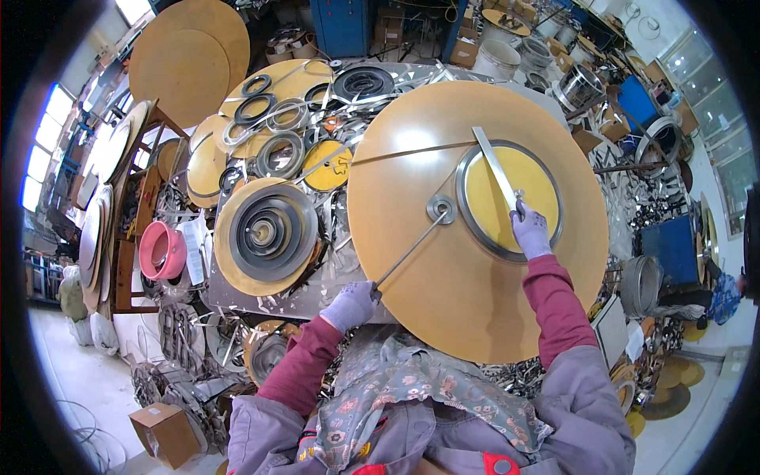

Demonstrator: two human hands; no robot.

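Note:
A large tan disc (412, 301) lies before me, with a yellow round plate (484, 202) on it, ringed by a dark wound band (546, 170). Across that plate slants a flat metal crank bar (492, 162). Gloved in pale purple, my right hand (530, 231) is closed on the bar's near end, where a small knob shows. My left hand (352, 306), in the same kind of glove, grips a thin metal rod (408, 252) at the disc's left edge. The rod's far end meets a small grey roller (442, 209). A narrow metal strip (419, 152) runs from the left toward the ring.
Left of the disc, a coil of dark rings (273, 229) sits on a smaller tan disc. Several metal coils (281, 154) and loose strips crowd the bench behind it. A pink tub (163, 251) stands at the left. Metal scrap surrounds the bench, with a cardboard box (166, 434) lower left.

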